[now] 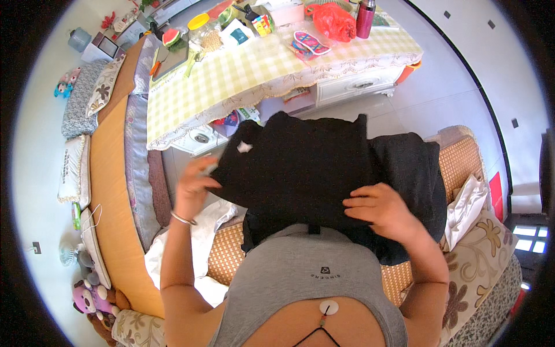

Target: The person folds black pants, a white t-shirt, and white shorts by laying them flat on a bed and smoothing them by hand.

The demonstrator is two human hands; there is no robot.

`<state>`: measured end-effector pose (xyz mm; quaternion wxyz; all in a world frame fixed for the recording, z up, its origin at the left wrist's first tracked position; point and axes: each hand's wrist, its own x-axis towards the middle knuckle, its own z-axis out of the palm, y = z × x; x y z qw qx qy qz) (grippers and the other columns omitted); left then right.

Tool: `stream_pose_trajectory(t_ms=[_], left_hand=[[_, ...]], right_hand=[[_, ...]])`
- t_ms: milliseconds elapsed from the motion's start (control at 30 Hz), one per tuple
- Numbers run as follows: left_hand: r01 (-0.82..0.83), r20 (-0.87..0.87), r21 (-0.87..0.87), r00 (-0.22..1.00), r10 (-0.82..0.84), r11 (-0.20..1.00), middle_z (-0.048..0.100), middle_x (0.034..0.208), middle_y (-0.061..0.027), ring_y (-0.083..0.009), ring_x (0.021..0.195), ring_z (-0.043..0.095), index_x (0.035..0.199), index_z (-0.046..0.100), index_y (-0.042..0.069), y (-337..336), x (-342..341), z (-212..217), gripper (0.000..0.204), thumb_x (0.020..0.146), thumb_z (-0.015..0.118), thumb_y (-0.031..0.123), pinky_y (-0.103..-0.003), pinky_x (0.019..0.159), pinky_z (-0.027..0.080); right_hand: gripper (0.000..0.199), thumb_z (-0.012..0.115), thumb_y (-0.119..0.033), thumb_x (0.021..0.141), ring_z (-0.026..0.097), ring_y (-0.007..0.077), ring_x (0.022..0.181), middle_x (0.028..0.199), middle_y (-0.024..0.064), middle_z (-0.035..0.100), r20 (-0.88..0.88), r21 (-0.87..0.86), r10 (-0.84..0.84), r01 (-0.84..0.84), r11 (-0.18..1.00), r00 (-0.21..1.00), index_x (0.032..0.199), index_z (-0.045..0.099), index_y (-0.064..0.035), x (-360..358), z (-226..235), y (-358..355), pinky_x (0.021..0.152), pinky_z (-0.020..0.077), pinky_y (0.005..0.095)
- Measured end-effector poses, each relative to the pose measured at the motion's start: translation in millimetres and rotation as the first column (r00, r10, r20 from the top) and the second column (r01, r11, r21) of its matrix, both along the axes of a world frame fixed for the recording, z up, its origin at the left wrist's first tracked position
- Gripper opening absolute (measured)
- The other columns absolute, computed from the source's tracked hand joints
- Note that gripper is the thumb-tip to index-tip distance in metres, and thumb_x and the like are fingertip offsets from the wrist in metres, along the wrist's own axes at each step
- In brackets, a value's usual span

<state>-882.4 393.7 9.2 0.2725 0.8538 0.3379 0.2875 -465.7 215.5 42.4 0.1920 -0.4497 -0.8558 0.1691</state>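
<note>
A black cloth garment (300, 168) is spread in front of me, raised over my lap. A small white patch shows near its upper left; whether it is a label or a gap I cannot tell. My left hand (195, 186) pinches the garment's left corner between thumb and fingers. On the lower right part of the garment, the bent fingers of my right hand (384, 209) press and grip the cloth. More black cloth (407, 179) lies beneath and to the right, over the seat. What kind of garment it is does not show clearly.
A low table with a checked tablecloth (231, 87) stands ahead, bearing a red bag (334, 22), a flask (365, 20) and insoles (312, 43). White cloth (191, 240) lies at my left, another white cloth (465, 202) at my right. A long sofa (113, 191) runs along the left.
</note>
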Motion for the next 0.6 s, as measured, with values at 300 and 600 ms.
stream_pose_trajectory(t_ms=[300,600], left_hand=[[-0.045,0.082,-0.980,0.796,0.599,0.194,0.058,0.094,-0.0058,-0.0170,0.072,0.059,0.093,0.062,0.005,-86.4,-30.3,-169.0,0.014,0.080,0.068,0.008,-0.032,0.069,0.051],[0.150,0.170,-0.985,0.755,0.633,0.086,0.064,0.110,-0.0118,-0.0253,0.096,0.064,0.116,0.055,0.002,-65.8,12.8,-136.4,0.040,0.077,0.062,0.008,-0.039,0.076,0.056]], right_hand=[[0.029,0.062,-0.012,0.076,0.051,0.0286,0.116,0.119,0.0081,0.061,0.207,-0.351,-0.004,0.078,0.933,0.978,0.104,0.064,-0.0086,-26.3,-76.4,-31.2,0.092,0.0425,0.0416],[0.035,0.066,-0.022,0.078,0.047,0.0321,0.120,0.116,0.0132,0.058,0.166,-0.288,-0.097,0.142,0.947,0.981,0.107,0.061,-0.0040,-51.4,-85.8,25.8,0.093,0.0439,0.0418]])
